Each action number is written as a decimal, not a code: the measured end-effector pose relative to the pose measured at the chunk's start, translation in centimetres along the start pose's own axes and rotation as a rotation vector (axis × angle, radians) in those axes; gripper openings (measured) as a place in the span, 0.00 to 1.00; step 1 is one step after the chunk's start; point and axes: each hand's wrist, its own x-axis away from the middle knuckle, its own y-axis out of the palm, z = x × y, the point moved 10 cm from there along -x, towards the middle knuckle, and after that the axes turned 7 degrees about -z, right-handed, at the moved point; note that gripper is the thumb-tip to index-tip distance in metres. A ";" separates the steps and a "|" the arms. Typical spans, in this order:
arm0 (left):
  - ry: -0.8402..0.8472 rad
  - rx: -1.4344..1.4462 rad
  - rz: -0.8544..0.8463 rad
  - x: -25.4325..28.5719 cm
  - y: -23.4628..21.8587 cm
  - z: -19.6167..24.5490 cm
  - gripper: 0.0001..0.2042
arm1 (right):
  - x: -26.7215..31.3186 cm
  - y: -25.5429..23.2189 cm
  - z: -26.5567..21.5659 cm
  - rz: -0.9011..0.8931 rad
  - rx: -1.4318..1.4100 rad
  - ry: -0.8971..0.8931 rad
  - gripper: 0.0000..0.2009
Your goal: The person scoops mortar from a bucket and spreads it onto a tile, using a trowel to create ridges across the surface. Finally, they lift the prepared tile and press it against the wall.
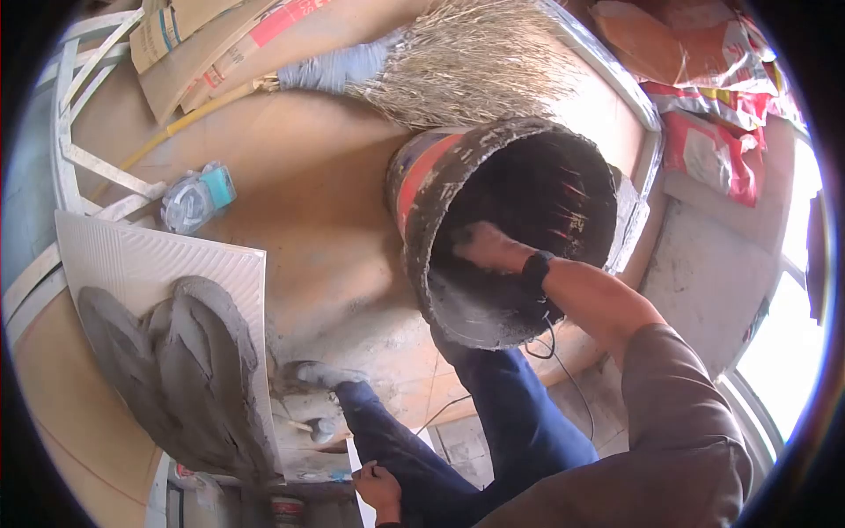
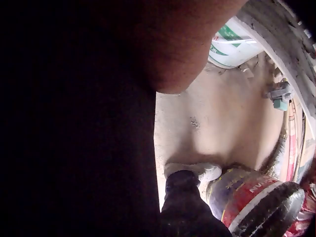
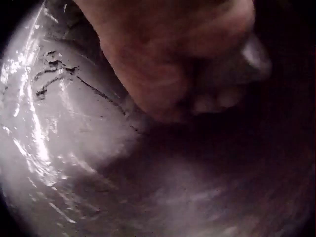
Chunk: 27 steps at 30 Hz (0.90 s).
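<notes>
Down inside the tipped bucket (image 1: pixel 418 180), the right hand (image 1: pixel 486 248) is gripping what looks like a greyish handle (image 3: pixel 247 64).

Its visible fingers are bending snugly round that handle, while the forearm (image 1: pixel 585 295) is slanting over the rim. The bucket's mouth is facing that arm, presumably for easier access to its grey mix (image 3: pixel 84 123). Near the thigh (image 1: pixel 414 471), the left hand (image 1: pixel 378 487) is resting, fingers loosely bent; leftward, a ribbed tile (image 1: pixel 238 264) is bearing thick mortar (image 1: pixel 216 334), likely kept close for loading.

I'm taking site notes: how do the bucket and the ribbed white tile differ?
The bucket is round and deep; the tile is flat with straight edges. The right hand is inside the bucket, while no hand touches the tile. Both have grey paste on them.
</notes>
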 end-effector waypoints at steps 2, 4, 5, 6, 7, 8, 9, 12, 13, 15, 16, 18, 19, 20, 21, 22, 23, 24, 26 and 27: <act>-0.014 -0.039 -0.005 -0.1 0.3 0.3 0.11 | -3.7 -1.4 2.8 0.084 0.163 -0.008 0.22; -0.024 -0.054 0.011 0.2 0.6 0.1 0.11 | -8.9 -1.0 4.4 0.245 0.204 -0.234 0.23; -0.013 -0.055 0.021 0.2 0.4 0.5 0.10 | -9.0 -0.9 4.1 0.273 0.211 -0.311 0.23; -0.003 -0.060 0.025 0.5 0.0 0.7 0.10 | -8.5 -1.0 3.0 0.302 0.220 -0.388 0.23; 0.012 -0.058 0.035 0.3 -0.1 1.4 0.10 | -8.0 -1.6 2.3 0.292 0.230 -0.437 0.23; 0.022 -0.070 0.039 0.3 -0.2 1.6 0.10 | -7.4 -1.8 1.7 0.276 0.237 -0.485 0.22; 0.030 -0.082 0.042 0.3 -0.4 1.6 0.10 | -6.6 -2.2 1.8 0.264 0.212 -0.445 0.22; 0.057 -0.099 0.045 0.3 -0.6 2.2 0.10 | -3.5 -3.7 1.8 0.215 0.155 -0.312 0.20; 0.069 -0.107 0.044 0.2 -0.9 2.1 0.10 | -2.0 -4.2 1.2 0.194 0.139 -0.264 0.20; 0.118 -0.116 0.034 -0.3 -0.8 2.0 0.10 | -0.3 -5.4 0.7 0.199 0.091 -0.244 0.19; 0.147 -0.130 0.027 -0.5 -0.6 1.7 0.10 | 0.6 -5.8 0.6 0.221 0.050 -0.265 0.19; 0.145 -0.148 0.015 -0.5 -0.8 1.6 0.10 | 2.7 -7.1 0.4 0.258 0.026 -0.278 0.18; 0.114 -0.153 0.010 -0.5 -1.3 1.8 0.10 | 4.0 -7.6 0.3 0.274 0.042 -0.272 0.18; 0.084 -0.155 0.007 -0.6 -1.7 1.9 0.10 | 5.4 -7.9 0.1 0.292 0.059 -0.267 0.18; 0.069 -0.159 0.011 -0.6 -2.0 2.0 0.10 | 6.9 -8.3 -0.3 0.324 0.035 -0.275 0.17; 0.052 -0.165 0.012 -0.5 -2.4 1.9 0.10 | 8.6 -8.2 -0.4 0.354 0.009 -0.280 0.17; 0.039 -0.167 0.015 -0.6 -2.7 1.8 0.10 | 10.4 -8.2 -0.6 0.388 -0.015 -0.287 0.16; 0.047 -0.158 0.024 -0.7 -2.9 1.8 0.10 | 12.1 -8.1 -0.5 0.456 -0.021 -0.325 0.16; 0.058 -0.135 0.036 -0.8 -3.0 1.0 0.10 | 15.6 -7.7 -0.1 0.521 -0.072 -0.287 0.15; 0.062 -0.125 0.046 -0.8 -3.0 0.4 0.10 | 18.2 -7.7 -0.9 0.608 -0.018 -0.349 0.15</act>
